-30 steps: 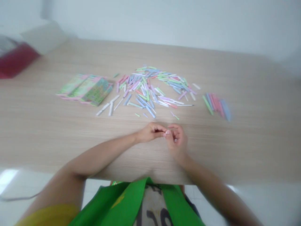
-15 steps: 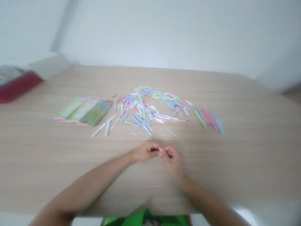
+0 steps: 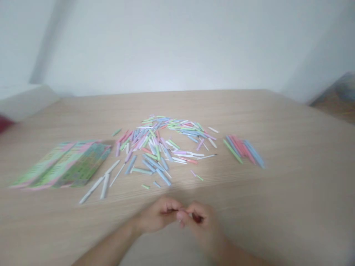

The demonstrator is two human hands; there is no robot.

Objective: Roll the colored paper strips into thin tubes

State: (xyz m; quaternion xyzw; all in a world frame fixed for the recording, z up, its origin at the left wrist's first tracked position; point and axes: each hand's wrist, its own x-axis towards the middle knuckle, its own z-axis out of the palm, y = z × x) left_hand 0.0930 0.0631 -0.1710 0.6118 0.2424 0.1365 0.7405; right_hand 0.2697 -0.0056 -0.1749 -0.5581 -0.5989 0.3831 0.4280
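Note:
Above the near part of the table, my left hand (image 3: 162, 215) and my right hand (image 3: 203, 225) meet with their fingertips pinched together. Whatever lies between the fingers is too small and blurred to make out. Just beyond them, a loose heap of pastel pen-like sticks (image 3: 163, 175) spreads over the wood, in blue, green, pink, purple and white. A few tiny green, blue and purple pieces (image 3: 145, 186) lie closest to my hands.
Several white sticks (image 3: 104, 186) lie left of the heap, beside flat green-and-pink printed packs (image 3: 52, 162). To the right is a neat row of green, blue and pink sticks (image 3: 244, 149). A pale box flap (image 3: 27, 101) stands at the table's left edge.
The view has tilted and come closer, so my hands and the sticks appear lower in the picture. Both hands stay pinched together. No stick on the table has visibly moved.

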